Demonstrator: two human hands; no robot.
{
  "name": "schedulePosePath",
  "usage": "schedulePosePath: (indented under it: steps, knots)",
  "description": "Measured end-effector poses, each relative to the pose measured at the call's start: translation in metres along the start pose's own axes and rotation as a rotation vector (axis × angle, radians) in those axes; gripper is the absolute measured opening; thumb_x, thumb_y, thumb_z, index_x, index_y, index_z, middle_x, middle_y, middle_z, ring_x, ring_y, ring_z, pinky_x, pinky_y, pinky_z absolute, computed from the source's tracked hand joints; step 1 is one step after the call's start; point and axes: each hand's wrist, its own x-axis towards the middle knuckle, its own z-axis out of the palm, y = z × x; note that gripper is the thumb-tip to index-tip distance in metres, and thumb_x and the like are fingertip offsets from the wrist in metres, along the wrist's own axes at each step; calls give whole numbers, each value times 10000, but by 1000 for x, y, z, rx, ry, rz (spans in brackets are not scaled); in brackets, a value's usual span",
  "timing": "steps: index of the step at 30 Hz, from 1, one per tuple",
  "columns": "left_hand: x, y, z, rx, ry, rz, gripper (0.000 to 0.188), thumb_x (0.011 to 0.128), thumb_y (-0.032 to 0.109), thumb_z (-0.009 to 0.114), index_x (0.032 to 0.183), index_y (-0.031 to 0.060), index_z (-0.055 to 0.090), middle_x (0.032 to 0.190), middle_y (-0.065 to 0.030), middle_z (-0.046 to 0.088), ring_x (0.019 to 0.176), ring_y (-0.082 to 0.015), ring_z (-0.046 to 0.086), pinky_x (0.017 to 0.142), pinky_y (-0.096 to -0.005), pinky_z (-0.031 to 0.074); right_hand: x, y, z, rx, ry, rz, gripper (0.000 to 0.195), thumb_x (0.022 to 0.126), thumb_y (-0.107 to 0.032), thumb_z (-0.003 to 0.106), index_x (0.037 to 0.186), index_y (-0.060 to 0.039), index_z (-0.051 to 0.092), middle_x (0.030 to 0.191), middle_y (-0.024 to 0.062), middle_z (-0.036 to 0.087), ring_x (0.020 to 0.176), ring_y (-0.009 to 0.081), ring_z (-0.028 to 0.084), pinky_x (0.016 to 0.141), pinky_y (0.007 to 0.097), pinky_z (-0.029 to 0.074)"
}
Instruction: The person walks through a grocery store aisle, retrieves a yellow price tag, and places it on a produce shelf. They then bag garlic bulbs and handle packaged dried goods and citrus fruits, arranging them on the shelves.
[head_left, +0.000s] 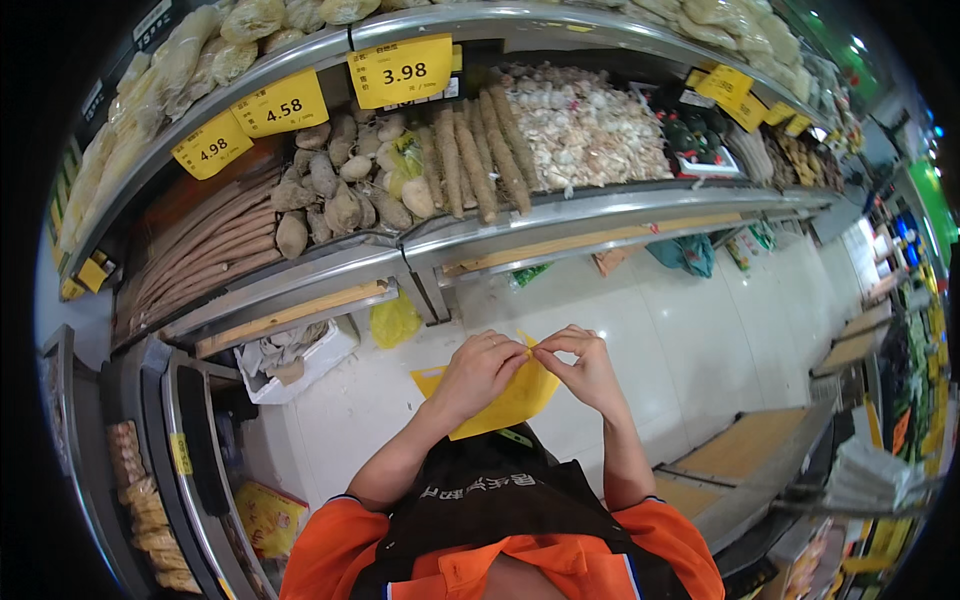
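Both hands meet in front of my body over a yellow paper sheet. My left hand pinches it near its top edge between thumb and fingers. My right hand pinches the same spot, its fingertips touching those of the left. Part of the sheet lies behind the left hand, and a corner sticks out to the left of it. What exactly sits between the fingertips is too small to tell. Yellow price signs hang along the shelf rail beyond the hands.
Ahead, a metal-edged shelf bears garlic bulbs, long yams and round tubers. Below stands a white foam box with cloth, beside a yellow plastic bag. An empty wooden-based rack is at the right.
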Motion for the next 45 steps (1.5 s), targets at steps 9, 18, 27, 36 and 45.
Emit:
schedulePosePath:
  steps: [9, 18, 27, 36, 45]
  knots:
    - [81, -53, 12, 11, 4, -127, 132, 837, 140, 603, 864, 16, 641, 811, -108, 640, 766, -298, 580, 705, -377, 448, 105, 60, -30, 24, -183, -42, 70, 823, -147, 649, 838, -83, 674, 774, 14, 650, 750, 198, 589, 766, 328, 388]
    - [188, -113, 18, -185, 42, -149, 130, 844, 122, 611, 895, 5, 635, 836, -142, 635, 784, -326, 600, 695, -381, 467, 196, 79, -59, -202, 19, -125, 98, 767, -105, 697, 846, -56, 665, 769, 33, 643, 729, 209, 594, 731, 315, 390]
    - [242, -140, 12, -86, 79, -92, 147, 850, 154, 590, 882, 18, 636, 845, -129, 644, 821, -315, 597, 738, -385, 465, 263, 104, -81, -198, -41, -153, 54, 761, -98, 698, 797, -60, 683, 755, 38, 662, 723, 208, 598, 738, 324, 390]
    - [268, -145, 12, 16, 186, -195, 112, 826, 117, 630, 882, 21, 635, 799, -112, 621, 773, -290, 593, 681, -364, 447, 325, 133, -91, 87, -267, -120, 72, 788, -121, 680, 804, -50, 682, 752, 58, 660, 725, 219, 613, 719, 319, 405]
    - [293, -135, 19, 49, 312, -407, 155, 803, 146, 667, 769, -2, 633, 734, -118, 622, 747, -297, 592, 686, -379, 454, 356, 140, -107, 135, -402, -236, 87, 771, -121, 670, 808, -46, 696, 778, 84, 667, 753, 232, 626, 739, 319, 440]
